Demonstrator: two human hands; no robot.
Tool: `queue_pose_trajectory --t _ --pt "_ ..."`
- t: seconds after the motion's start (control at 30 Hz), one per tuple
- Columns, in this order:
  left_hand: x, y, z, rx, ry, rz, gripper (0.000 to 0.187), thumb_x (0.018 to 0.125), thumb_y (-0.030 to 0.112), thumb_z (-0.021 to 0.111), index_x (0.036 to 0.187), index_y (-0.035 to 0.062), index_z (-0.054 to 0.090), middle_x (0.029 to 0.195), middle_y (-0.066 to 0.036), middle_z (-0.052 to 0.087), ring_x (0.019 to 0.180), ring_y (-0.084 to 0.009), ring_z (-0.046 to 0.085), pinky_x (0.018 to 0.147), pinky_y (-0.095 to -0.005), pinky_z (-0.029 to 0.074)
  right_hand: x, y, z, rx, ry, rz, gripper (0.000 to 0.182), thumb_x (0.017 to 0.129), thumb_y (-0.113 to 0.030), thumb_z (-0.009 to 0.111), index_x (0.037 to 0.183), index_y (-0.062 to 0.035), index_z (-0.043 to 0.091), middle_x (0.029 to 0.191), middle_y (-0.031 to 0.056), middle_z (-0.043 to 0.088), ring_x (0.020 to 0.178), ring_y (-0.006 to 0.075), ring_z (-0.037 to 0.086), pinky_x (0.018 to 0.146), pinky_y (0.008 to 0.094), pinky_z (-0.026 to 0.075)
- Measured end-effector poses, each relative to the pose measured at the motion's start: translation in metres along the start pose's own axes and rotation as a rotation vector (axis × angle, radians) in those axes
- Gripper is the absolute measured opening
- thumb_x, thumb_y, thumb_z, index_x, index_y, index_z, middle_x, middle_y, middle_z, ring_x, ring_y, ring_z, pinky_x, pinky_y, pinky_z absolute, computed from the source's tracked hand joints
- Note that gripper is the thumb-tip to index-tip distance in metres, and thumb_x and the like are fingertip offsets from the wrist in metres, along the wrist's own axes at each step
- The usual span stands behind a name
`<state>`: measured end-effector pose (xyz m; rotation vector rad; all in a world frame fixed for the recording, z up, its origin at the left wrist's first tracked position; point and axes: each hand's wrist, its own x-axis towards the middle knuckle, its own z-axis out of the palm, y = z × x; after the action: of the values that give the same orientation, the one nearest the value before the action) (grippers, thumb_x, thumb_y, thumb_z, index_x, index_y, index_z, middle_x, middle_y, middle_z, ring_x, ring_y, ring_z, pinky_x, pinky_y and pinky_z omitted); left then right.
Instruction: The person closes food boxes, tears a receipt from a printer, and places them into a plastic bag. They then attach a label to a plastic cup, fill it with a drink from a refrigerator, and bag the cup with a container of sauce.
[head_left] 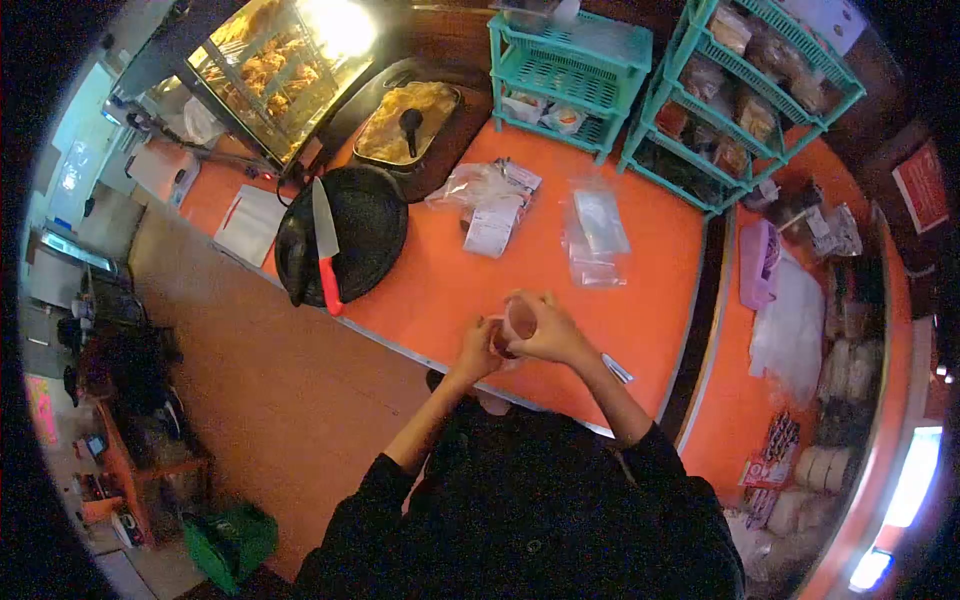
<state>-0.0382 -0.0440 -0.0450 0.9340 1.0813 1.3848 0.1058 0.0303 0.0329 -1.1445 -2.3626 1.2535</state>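
Observation:
Near the front edge of the orange counter (440,290), my left hand (478,350) is closed around a small cup-like container (500,340) with something dark reddish inside. My right hand (548,332) grips a second small clear cup (521,317), tilted beside the first one; the two cups are very close, and whether they touch is unclear. Beyond my hands lie flat clear plastic bags (600,225) and a printed packet (492,225) with crumpled plastic. A silver object (617,368) rests right of my right forearm.
A knife with a red handle (331,285) lies across a black round pan (375,230) on the left. Behind are a lit food cabinet (265,70), a tray of food (430,105) and green racks (570,75). A pink basket (757,265) stands right.

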Motion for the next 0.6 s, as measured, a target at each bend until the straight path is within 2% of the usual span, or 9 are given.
queue_pose_trajectory --t 0.07,0.1,0.23,0.3,0.37,0.4,0.47,0.53,0.6 --pt "0.004 -0.051 -0.029 0.333 -0.065 0.023 0.059 0.063 0.019 0.081 0.115 0.0044 0.055 0.105 -0.015 0.062 0.1 -0.0361 0.056 0.088 -0.0429 0.045 -0.008 0.006 0.027 -0.187 0.12 -0.038 0.085 0.056 -0.027 0.08 0.133 -0.0189 0.043 0.113 0.0213 0.053 0.11 0.0425 0.047 0.087 0.0464 0.049" --pt "0.003 -0.026 -0.024 0.851 -0.133 0.296 0.061 0.063 0.019 0.081 0.116 0.0046 0.055 0.107 -0.015 0.062 0.102 -0.0358 0.056 0.092 -0.042 0.043 -0.009 0.003 0.035 -0.198 0.11 0.03 0.086 0.057 -0.027 0.08 0.134 -0.0196 0.042 0.12 0.0208 0.048 0.113 0.044 0.045 0.09 0.0488 0.047" --pt "0.016 -0.056 -0.044 0.4 -0.247 0.161 0.064 0.062 0.018 0.08 0.119 0.0054 0.054 0.113 -0.014 0.061 0.106 -0.0362 0.054 0.099 -0.0429 0.039 -0.017 -0.016 0.046 -0.351 0.042 0.154 0.082 0.059 -0.028 0.078 0.133 -0.0277 0.041 0.125 0.0212 0.037 0.108 0.0426 0.048 0.093 0.0516 0.044" --pt "0.014 -0.036 -0.053 0.718 -0.361 0.363 0.063 0.064 0.016 0.077 0.122 0.0065 0.053 0.114 -0.016 0.06 0.108 -0.0363 0.055 0.095 -0.0439 0.042 -0.028 -0.014 0.044 -0.373 0.122 0.011 0.084 0.061 -0.028 0.078 0.135 -0.0263 0.039 0.129 0.0205 0.035 0.111 0.0412 0.047 0.09 0.0517 0.046" --pt "0.007 -0.003 -0.051 0.727 -0.362 0.23 0.065 0.063 0.017 0.077 0.122 0.0059 0.053 0.113 -0.017 0.06 0.107 -0.0367 0.056 0.094 -0.0438 0.043 -0.039 0.003 0.041 -0.405 0.202 -0.143 0.086 0.062 -0.028 0.078 0.137 -0.0249 0.036 0.132 0.0198 0.032 0.113 0.0398 0.045 0.087 0.0518 0.048" --pt "0.006 0.008 -0.052 0.738 -0.349 0.09 0.066 0.063 0.017 0.078 0.123 0.0054 0.052 0.112 -0.018 0.061 0.106 -0.037 0.056 0.092 -0.0437 0.045 -0.041 0.027 0.048 -0.233 0.342 -0.073 0.077 0.067 -0.026 0.076 0.134 -0.0199 0.039 0.13 0.0195 0.036 0.109 0.0374 0.049 0.081 0.0492 0.05" --pt "0.004 0.012 -0.057 0.813 -0.357 0.057 0.067 0.063 0.019 0.079 0.122 0.0048 0.052 0.111 -0.019 0.061 0.105 -0.0378 0.057 0.09 -0.0437 0.046 -0.043 0.058 0.058 -0.06 0.482 0.002 0.068 0.071 -0.025 0.074 0.131 -0.0148 0.042 0.129 0.0192 0.04 0.105 0.035 0.053 0.076 0.0467 0.053" --pt "0.001 0.021 -0.055 0.892 -0.378 0.018 0.068 0.062 0.02 0.08 0.122 0.0042 0.052 0.11 -0.02 0.061 0.104 -0.0387 0.057 0.088 -0.0436 0.047 -0.046 0.075 0.069 0.533 0.248 0.54 0.046 0.079 -0.02 0.068 0.117 -0.0041 0.047 0.113 0.0179 0.054 0.091 0.0292 0.061 0.067 0.0401 0.054" --pt "0.001 0.033 -0.047 0.888 -0.331 -0.033 0.071 0.06 0.021 0.082 0.122 0.0045 0.052 0.109 -0.02 0.062 0.101 -0.0404 0.057 0.085 -0.045 0.048 -0.042 0.076 0.088 0.416 0.339 0.478 0.034 0.082 -0.018 0.064 0.108 -0.0021 0.048 0.102 0.0174 0.058 0.084 0.0285 0.062 0.064 0.0389 0.053"
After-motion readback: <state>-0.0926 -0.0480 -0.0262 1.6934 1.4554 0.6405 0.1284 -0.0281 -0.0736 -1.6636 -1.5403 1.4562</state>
